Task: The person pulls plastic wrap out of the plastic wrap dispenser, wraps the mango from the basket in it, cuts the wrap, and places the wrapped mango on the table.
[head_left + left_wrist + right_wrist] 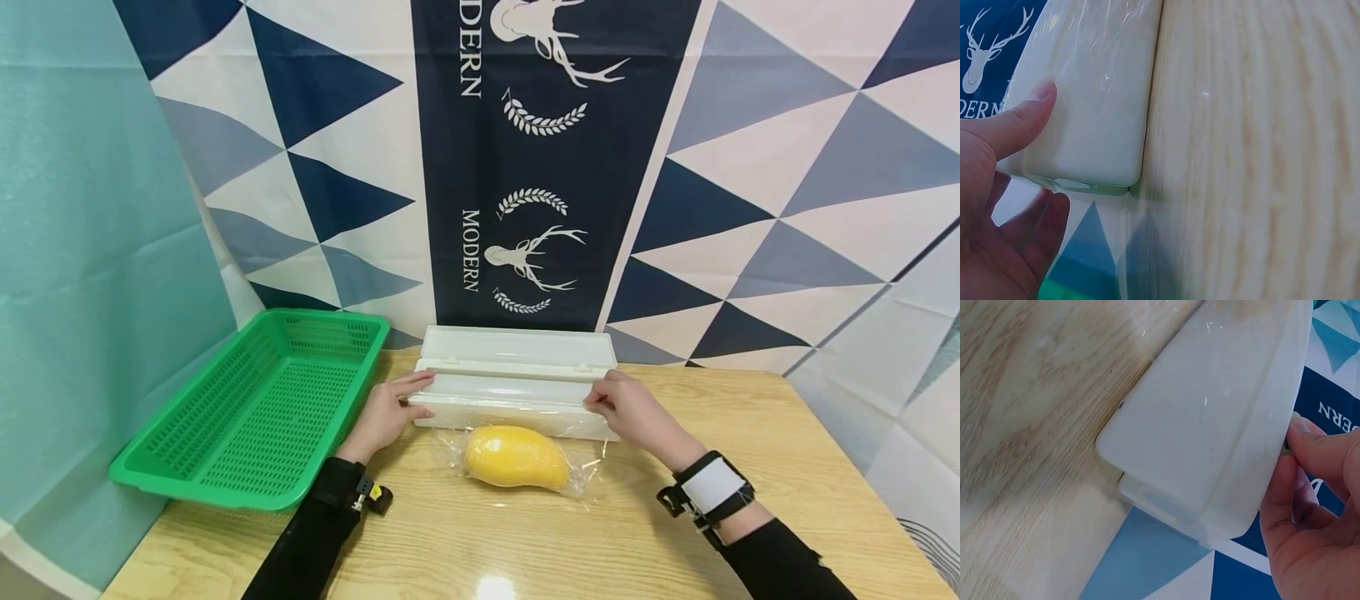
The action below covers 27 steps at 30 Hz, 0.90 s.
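A long white cling film dispenser stands on the table with its lid raised at the back. A film roll shows inside, and clear film lies over the front wall. My left hand holds the dispenser's left end, the thumb on the front wall and the fingers around the end. At the right end my right hand pinches the film's edge between thumb and forefinger, along the upper front rim. Just in front lies a yellow mango, wrapped in clear film with loose ends at both sides.
A green plastic basket with perforated walls stands at the left, close to my left forearm. Behind the dispenser hangs a patterned cloth with triangles and deer heads. The wooden tabletop extends toward me.
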Each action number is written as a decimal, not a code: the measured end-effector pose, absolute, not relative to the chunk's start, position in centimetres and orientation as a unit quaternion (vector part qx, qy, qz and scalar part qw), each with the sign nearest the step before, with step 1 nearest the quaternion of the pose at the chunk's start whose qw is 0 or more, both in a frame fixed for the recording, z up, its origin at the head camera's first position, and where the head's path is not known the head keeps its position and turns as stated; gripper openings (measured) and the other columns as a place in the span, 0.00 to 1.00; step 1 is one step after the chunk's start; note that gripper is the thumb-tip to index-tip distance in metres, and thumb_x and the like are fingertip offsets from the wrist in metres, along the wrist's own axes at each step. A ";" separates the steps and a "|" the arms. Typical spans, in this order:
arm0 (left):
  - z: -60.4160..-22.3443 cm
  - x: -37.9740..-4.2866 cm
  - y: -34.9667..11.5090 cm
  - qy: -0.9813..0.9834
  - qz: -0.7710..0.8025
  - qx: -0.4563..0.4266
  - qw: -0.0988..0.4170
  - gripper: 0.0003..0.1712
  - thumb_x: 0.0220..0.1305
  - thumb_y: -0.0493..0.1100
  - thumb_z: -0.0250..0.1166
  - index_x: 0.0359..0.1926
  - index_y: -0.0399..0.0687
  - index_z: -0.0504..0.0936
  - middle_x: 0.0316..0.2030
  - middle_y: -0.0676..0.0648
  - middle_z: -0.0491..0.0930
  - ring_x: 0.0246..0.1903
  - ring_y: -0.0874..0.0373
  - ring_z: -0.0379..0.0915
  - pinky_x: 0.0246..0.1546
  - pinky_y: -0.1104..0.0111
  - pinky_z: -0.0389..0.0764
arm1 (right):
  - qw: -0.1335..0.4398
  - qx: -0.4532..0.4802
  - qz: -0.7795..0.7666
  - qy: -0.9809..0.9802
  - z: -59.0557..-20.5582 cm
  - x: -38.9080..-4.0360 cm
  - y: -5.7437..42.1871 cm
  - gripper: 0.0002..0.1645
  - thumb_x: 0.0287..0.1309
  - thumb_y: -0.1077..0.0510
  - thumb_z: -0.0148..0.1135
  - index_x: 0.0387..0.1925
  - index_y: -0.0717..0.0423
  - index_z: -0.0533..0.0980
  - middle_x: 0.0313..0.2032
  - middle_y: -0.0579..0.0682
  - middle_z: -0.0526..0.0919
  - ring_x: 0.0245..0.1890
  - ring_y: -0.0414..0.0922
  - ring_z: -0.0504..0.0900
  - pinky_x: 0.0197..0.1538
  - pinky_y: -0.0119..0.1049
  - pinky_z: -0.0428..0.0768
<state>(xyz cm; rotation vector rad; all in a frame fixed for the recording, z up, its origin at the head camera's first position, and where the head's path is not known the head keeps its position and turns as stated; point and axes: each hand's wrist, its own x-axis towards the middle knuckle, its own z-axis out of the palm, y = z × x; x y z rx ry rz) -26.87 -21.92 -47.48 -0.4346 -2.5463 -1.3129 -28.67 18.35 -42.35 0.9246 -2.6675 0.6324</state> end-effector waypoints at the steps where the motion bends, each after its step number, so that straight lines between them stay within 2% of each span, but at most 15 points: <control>1: -47.5 -26.9 -21.9 -0.873 -0.450 -0.147 0.118 0.33 0.53 0.42 0.77 0.62 0.50 0.81 0.63 0.53 0.76 0.68 0.50 0.64 0.55 0.60 0.78 | 0.124 0.317 0.216 -0.915 -42.4 -28.7 18.4 0.07 0.54 0.71 0.70 0.29 0.58 0.83 0.26 0.44 0.74 0.29 0.40 0.75 0.34 0.36 0.80; 6: -47.4 -26.9 -21.9 -0.874 -0.452 -0.140 0.111 0.32 0.54 0.42 0.76 0.62 0.51 0.81 0.63 0.55 0.76 0.68 0.52 0.63 0.56 0.60 0.77 | 0.122 0.313 0.214 -0.917 -42.2 -28.5 18.8 0.05 0.55 0.70 0.70 0.29 0.60 0.83 0.27 0.45 0.74 0.29 0.40 0.74 0.33 0.35 0.79; 15: -47.4 -26.9 -21.9 -0.874 -0.452 -0.141 0.111 0.32 0.54 0.41 0.76 0.62 0.51 0.81 0.63 0.54 0.76 0.68 0.51 0.63 0.49 0.64 0.79 | 0.126 0.313 0.219 -0.915 -41.7 -28.3 19.0 0.08 0.53 0.72 0.70 0.28 0.58 0.82 0.28 0.46 0.76 0.29 0.40 0.75 0.32 0.35 0.79; 22: -47.4 -26.9 -21.9 -0.876 -0.447 -0.142 0.115 0.32 0.54 0.41 0.77 0.61 0.51 0.81 0.63 0.55 0.76 0.68 0.52 0.63 0.42 0.70 0.76 | 0.127 0.314 0.212 -0.917 -41.6 -28.3 19.4 0.08 0.53 0.71 0.71 0.28 0.57 0.82 0.28 0.46 0.76 0.29 0.40 0.74 0.32 0.36 0.79; 27: -47.5 -26.9 -21.8 -0.875 -0.447 -0.141 0.116 0.32 0.53 0.41 0.77 0.61 0.51 0.81 0.63 0.55 0.76 0.68 0.52 0.63 0.48 0.66 0.78 | 0.125 0.310 0.208 -0.919 -41.6 -28.3 19.7 0.09 0.53 0.72 0.70 0.28 0.56 0.83 0.27 0.45 0.75 0.28 0.39 0.72 0.31 0.35 0.78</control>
